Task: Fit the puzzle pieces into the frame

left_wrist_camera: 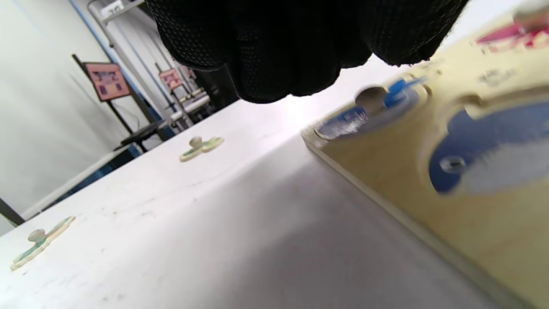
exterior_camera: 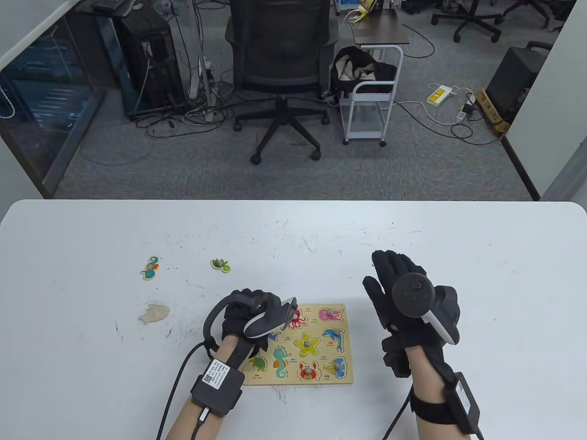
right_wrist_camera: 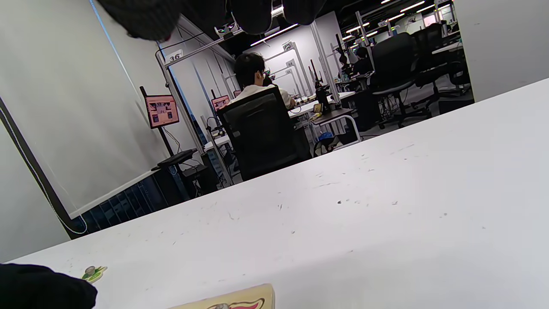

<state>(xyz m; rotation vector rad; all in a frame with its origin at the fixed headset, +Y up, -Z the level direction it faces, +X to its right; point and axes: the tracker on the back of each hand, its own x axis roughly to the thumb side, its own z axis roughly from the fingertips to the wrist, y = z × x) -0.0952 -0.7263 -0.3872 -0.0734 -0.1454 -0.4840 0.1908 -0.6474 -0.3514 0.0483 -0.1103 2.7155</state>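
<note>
The wooden puzzle frame point(exterior_camera: 300, 346) lies on the white table near its front edge, with several sea-animal pieces in it. My left hand point(exterior_camera: 250, 316) hovers over the frame's upper left corner, fingers curled together. In the left wrist view the fingers point(left_wrist_camera: 296, 51) hang just above a blue piece point(left_wrist_camera: 369, 112) that lies in its recess, its knob free. My right hand point(exterior_camera: 392, 282) is spread flat and empty, right of the frame. Loose pieces lie to the left: a seahorse point(exterior_camera: 150, 268), a turtle point(exterior_camera: 220, 264) and a plain-wood fish point(exterior_camera: 154, 313).
The table's point(exterior_camera: 481, 256) far edge faces an office chair point(exterior_camera: 282, 68) and a white cart point(exterior_camera: 369, 91) on the floor. The right wrist view shows the frame's corner point(right_wrist_camera: 240, 300), the turtle point(right_wrist_camera: 93, 272) and bare table beyond.
</note>
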